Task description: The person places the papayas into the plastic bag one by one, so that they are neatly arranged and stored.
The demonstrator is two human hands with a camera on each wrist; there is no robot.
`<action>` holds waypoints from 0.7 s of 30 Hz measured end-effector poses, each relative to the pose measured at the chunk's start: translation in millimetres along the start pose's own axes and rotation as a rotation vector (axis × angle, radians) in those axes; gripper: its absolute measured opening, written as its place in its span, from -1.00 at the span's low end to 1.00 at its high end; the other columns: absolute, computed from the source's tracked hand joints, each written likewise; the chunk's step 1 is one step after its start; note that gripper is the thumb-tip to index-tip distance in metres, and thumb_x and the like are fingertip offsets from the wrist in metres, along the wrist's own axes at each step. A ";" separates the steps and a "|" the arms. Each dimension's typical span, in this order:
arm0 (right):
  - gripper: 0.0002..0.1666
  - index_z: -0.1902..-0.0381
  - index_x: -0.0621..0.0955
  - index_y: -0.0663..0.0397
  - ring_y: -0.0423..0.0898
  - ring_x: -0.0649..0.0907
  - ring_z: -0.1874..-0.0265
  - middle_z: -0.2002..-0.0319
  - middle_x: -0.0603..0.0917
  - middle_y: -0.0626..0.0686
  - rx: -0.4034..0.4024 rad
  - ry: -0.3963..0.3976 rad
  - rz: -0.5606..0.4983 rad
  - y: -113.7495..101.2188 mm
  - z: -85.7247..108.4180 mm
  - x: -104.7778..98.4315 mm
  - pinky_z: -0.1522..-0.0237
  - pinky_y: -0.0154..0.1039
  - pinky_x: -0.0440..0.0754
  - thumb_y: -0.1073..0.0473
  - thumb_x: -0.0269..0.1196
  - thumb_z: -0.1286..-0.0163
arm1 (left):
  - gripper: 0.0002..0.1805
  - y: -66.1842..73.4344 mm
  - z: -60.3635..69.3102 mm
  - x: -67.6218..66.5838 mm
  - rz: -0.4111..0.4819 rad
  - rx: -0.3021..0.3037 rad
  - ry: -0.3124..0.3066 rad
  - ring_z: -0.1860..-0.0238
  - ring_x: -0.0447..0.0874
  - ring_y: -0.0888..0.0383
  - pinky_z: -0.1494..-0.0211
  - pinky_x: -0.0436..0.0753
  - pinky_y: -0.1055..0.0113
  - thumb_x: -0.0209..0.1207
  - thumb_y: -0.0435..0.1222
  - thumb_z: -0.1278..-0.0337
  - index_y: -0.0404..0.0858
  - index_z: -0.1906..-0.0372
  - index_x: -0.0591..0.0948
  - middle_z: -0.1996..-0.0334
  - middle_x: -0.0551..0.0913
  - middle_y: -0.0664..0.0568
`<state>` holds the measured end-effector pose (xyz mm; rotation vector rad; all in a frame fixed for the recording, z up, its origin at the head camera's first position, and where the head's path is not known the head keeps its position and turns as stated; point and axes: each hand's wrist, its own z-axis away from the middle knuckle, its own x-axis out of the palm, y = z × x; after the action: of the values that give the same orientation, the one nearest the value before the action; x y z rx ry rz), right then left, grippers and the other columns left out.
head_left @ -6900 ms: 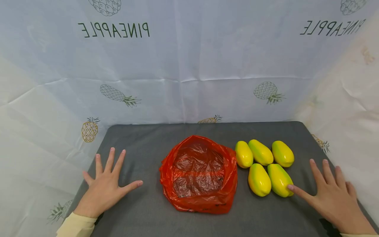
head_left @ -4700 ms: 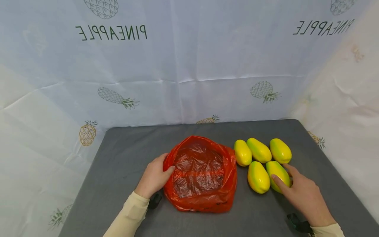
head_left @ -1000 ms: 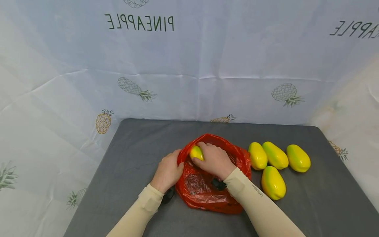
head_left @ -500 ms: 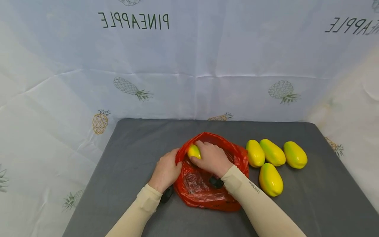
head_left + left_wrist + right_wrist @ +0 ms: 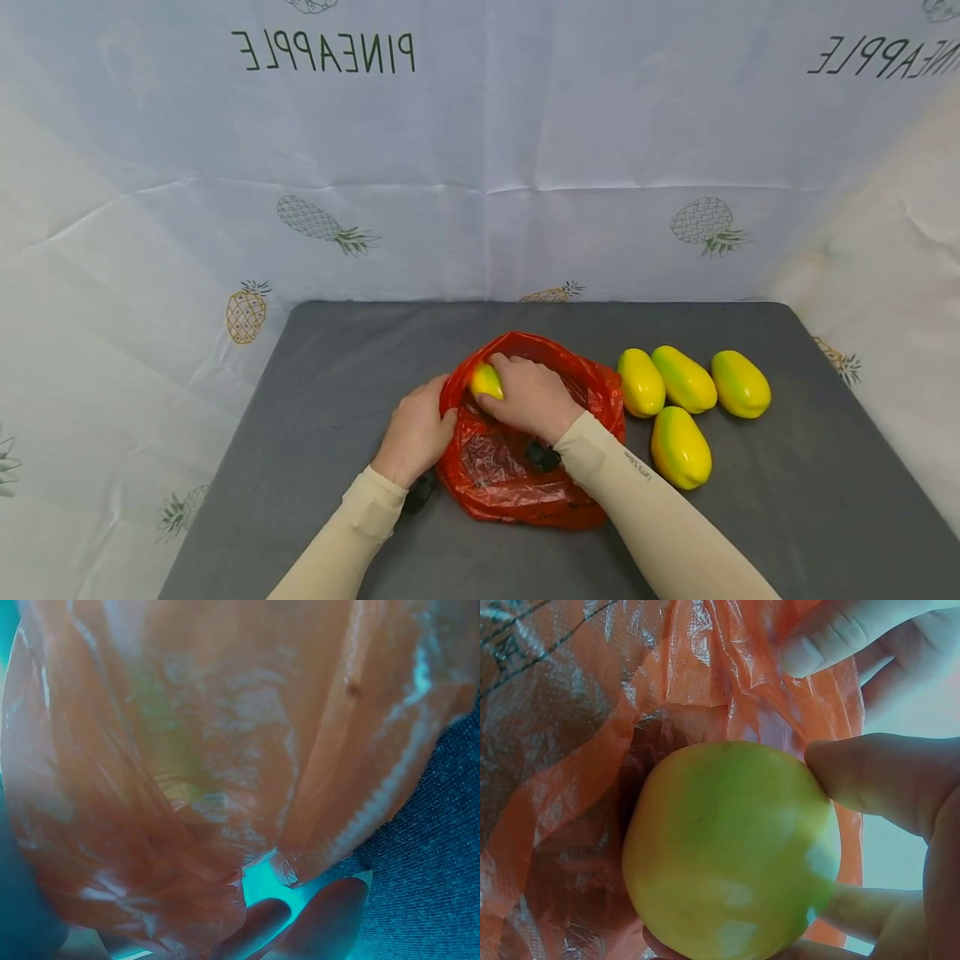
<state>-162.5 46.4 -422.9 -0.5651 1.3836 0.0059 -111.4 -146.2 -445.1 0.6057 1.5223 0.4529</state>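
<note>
A red plastic bag (image 5: 491, 467) lies on the table with its mouth spread wide. My left hand (image 5: 416, 431) pinches the bag's left rim, thumb on the inside. In the left wrist view, the thin bag wall (image 5: 225, 735) covers most of the picture, a greenish shape showing through it. Inside the bag mouth, my right hand (image 5: 534, 398) grips a glossy yellow-green mango (image 5: 487, 382) near the left rim. The right wrist view shows this mango (image 5: 731, 851) close up, with thumb and fingers around it.
Several more mangoes (image 5: 680, 448) lie close together right of the bag, the nearest by the right forearm. The dark grey table (image 5: 337, 358) ends at the back against a white pineapple-print cloth (image 5: 420, 242).
From apart and spread, my left hand has moved to the bag's rim. My right hand has taken the front right mango and carried it left into the bag. The last second shows little hand motion.
</note>
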 end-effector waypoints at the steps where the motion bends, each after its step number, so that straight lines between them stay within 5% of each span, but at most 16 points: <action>1: -0.26 -0.38 0.57 0.03 -0.04 0.66 0.35 0.02 0.77 0.05 0.000 -0.001 0.000 0.1 -0.5 0.0 0.20 -0.07 0.76 -0.24 0.40 -0.42 | -0.51 -0.1 -0.3 -0.2 -0.003 0.003 0.001 0.03 0.81 -0.16 -0.11 0.81 -0.12 0.28 -0.36 -0.42 -0.35 -0.39 0.59 -0.06 0.79 -0.22; 16: -0.25 -0.38 0.57 0.04 -0.07 0.64 0.38 0.07 0.76 0.04 -0.007 -0.012 -0.007 0.6 1.5 -3.3 0.23 -0.11 0.74 -0.25 0.41 -0.42 | -0.52 0.3 -0.3 0.8 -0.006 0.007 0.001 0.07 0.81 -0.15 -0.08 0.82 -0.12 0.29 -0.36 -0.40 -0.35 -0.36 0.61 -0.02 0.79 -0.21; 21: -0.20 -0.44 0.55 -0.01 -0.05 0.71 0.24 -0.06 0.79 0.05 -0.008 -0.009 -0.021 3.7 10.5 -14.7 0.05 -0.04 0.79 -0.28 0.41 -0.42 | -0.50 -0.5 -0.4 1.0 -0.005 -0.005 0.001 0.01 0.81 -0.16 -0.13 0.81 -0.12 0.29 -0.35 -0.41 -0.37 -0.38 0.60 -0.08 0.78 -0.23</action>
<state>-157.1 58.2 -409.9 -0.5859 1.3689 -0.0029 -111.8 -145.9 -446.2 0.5975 1.5235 0.4527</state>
